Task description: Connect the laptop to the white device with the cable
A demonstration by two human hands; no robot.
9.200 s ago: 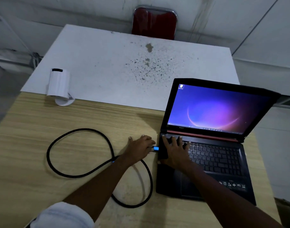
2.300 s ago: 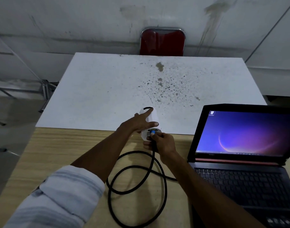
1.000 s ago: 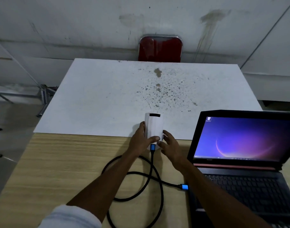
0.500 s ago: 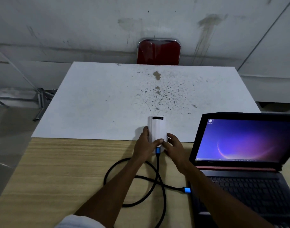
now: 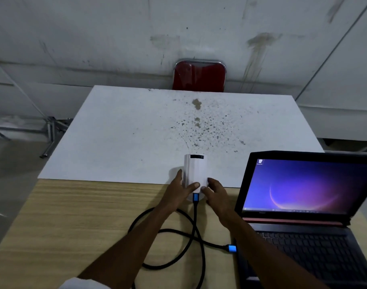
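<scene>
At the seam between wooden table (image 5: 74,222) and white board (image 5: 126,132), left hand (image 5: 178,190) and right hand (image 5: 215,193) cupping white device (image 5: 196,170), fingers loosely curled; black cable (image 5: 196,224) plugged in, running to laptop (image 5: 303,205)

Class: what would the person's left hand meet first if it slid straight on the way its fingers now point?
The left hand already touches the white device; its fingers run up the device's left side, so beyond lies probably only bare white board.
</scene>
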